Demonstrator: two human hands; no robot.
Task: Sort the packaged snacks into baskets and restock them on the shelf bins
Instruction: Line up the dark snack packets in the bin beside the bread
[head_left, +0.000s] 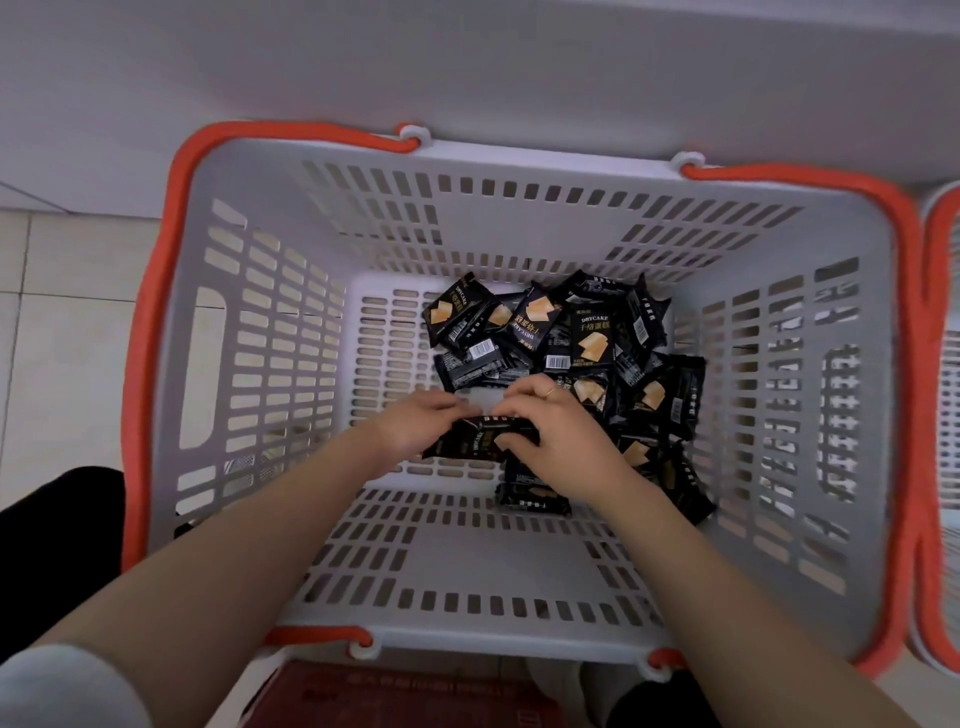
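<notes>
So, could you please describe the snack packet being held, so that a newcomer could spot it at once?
Look inside the grey slotted plastic basket with orange handles. Near its floor's middle, both hands meet: the left hand and the right hand grip one black snack packet. Unlike the loose black packets piled behind, it is lifted between fingers.

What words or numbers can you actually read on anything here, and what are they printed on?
"DRYCAKE": on an upright black snack packet in the grey basket.
"DRYCAKE": on a tilted packet.
Chinese characters and barcode digits on the packets: too small to read.
Lettering on the red crate: blurred.
</notes>
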